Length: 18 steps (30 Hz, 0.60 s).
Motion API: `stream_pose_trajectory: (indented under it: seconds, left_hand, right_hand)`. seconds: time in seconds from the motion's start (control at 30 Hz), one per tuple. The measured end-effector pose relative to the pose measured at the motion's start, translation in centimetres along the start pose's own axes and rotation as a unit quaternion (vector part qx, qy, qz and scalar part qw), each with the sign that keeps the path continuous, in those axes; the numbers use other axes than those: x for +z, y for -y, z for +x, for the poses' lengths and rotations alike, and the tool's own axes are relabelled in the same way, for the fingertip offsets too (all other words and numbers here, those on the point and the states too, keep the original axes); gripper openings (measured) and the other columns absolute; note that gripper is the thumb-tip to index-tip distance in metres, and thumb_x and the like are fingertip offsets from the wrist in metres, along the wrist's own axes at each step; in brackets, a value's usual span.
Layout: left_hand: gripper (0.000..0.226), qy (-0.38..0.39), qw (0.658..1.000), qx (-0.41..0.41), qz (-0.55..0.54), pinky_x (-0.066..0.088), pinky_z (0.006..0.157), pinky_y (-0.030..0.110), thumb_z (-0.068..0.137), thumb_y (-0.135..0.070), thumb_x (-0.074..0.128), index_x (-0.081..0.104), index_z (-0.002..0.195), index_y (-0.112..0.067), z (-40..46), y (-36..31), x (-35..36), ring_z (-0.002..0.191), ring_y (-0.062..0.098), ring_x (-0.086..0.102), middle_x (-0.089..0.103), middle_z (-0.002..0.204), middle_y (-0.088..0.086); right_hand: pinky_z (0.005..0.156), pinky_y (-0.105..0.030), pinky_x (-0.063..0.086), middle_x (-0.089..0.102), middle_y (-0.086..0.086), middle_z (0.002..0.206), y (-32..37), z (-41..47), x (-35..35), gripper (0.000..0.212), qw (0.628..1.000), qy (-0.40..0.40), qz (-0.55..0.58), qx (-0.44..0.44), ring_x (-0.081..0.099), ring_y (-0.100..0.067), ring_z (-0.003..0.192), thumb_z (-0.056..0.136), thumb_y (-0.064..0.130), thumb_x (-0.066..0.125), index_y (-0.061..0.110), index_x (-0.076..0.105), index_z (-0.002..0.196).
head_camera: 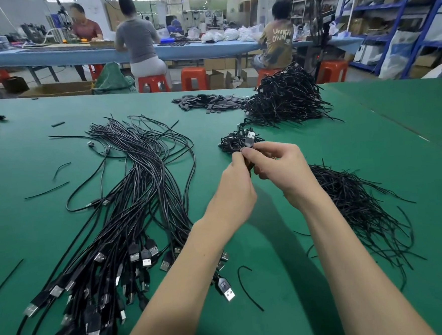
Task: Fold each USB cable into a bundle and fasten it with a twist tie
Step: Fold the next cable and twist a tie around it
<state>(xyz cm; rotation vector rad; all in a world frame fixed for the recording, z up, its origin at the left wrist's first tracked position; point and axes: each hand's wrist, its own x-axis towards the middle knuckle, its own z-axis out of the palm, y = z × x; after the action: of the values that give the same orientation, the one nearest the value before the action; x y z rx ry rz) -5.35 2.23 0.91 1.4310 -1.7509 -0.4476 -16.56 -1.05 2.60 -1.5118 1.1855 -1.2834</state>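
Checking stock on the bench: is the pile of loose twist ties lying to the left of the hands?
No, the loose twist ties lie right of both hands, beside the right forearm.

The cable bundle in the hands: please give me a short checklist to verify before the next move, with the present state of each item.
1. Both hands hold the bundle: left hand and right hand pinch it: ok.
2. Twist tie fully closed: hidden by fingers, cannot tell.
3. USB plug free above the fingers: ok.
4. Spare twist ties beside the right hand: ok.
5. Unfolded cables waiting at left: ok.
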Motion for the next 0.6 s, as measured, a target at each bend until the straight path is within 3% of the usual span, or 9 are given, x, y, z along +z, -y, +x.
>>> stream_pose_trajectory:
  seconds: [0.17,0.27,0.33,0.4,0.47,0.6]
  left_hand:
    - [0.007,-0.007,0.991,-0.022,-0.135,0.033,0.062,0.032,0.107,-0.019,0.033,0.038,0.109,-0.015,-0.1,-0.1,1.0,0.070,0.016,0.051,0.058,0.084,0.002]
    - [0.008,-0.013,0.969,-0.085,-0.231,0.043,0.067,0.030,0.107,-0.022,0.032,0.035,0.100,-0.025,0.0,0.0,1.5,0.072,0.011,0.053,0.057,0.084,-0.003]
    - [0.016,-0.013,0.954,-0.110,-0.280,0.043,0.062,0.024,0.107,-0.019,0.032,0.033,0.093,-0.025,0.2,0.4,1.5,0.067,0.007,0.051,0.056,0.085,-0.001]
    - [0.017,-0.015,0.933,-0.132,-0.333,0.039,0.051,0.017,0.107,-0.014,0.032,0.032,0.092,-0.021,0.4,0.8,1.4,0.058,0.004,0.047,0.054,0.082,0.002]
    - [0.016,-0.024,0.910,-0.156,-0.384,0.034,0.045,0.015,0.107,-0.010,0.033,0.033,0.093,-0.018,0.5,1.2,1.2,0.051,0.003,0.044,0.052,0.080,0.003]
    - [0.016,-0.026,0.875,-0.186,-0.446,0.030,0.043,0.016,0.105,-0.006,0.032,0.033,0.093,-0.016,0.7,1.5,1.3,0.049,0.005,0.039,0.049,0.077,0.003]
  right_hand:
    - [0.055,-0.019,0.044,0.058,0.003,0.053,-0.1,0.3,-1.1,0.015,0.997,-0.020,0.057,0.057,0.048,-0.008,0.048,0.088,0.010,0.076,0.012,0.077,0.073]
    - [0.054,-0.017,0.047,0.058,0.003,0.051,-0.2,0.2,-1.3,0.009,0.991,-0.016,0.102,0.085,0.052,-0.008,0.046,0.088,0.011,0.077,0.008,0.075,0.080]
    - [0.051,-0.017,0.048,0.065,0.003,0.063,-0.3,0.2,-1.5,0.009,0.992,-0.010,0.093,0.089,0.059,-0.009,0.050,0.090,0.022,0.077,0.013,0.075,0.090]
    - [0.047,-0.017,0.045,0.070,0.007,0.076,-0.3,0.4,-2.3,0.016,0.996,-0.005,0.008,0.094,0.061,-0.007,0.052,0.093,0.039,0.071,0.023,0.075,0.092]
    - [0.052,-0.020,0.044,0.072,0.011,0.081,-0.7,0.4,-3.6,0.024,0.985,-0.008,-0.148,0.087,0.062,-0.007,0.059,0.096,0.045,0.064,0.026,0.077,0.089]
    - [0.073,-0.030,0.051,0.073,0.005,0.098,-2.2,0.2,-6.0,0.010,0.892,-0.014,-0.433,0.127,0.065,-0.021,0.093,0.091,0.032,0.066,0.031,0.076,0.094]
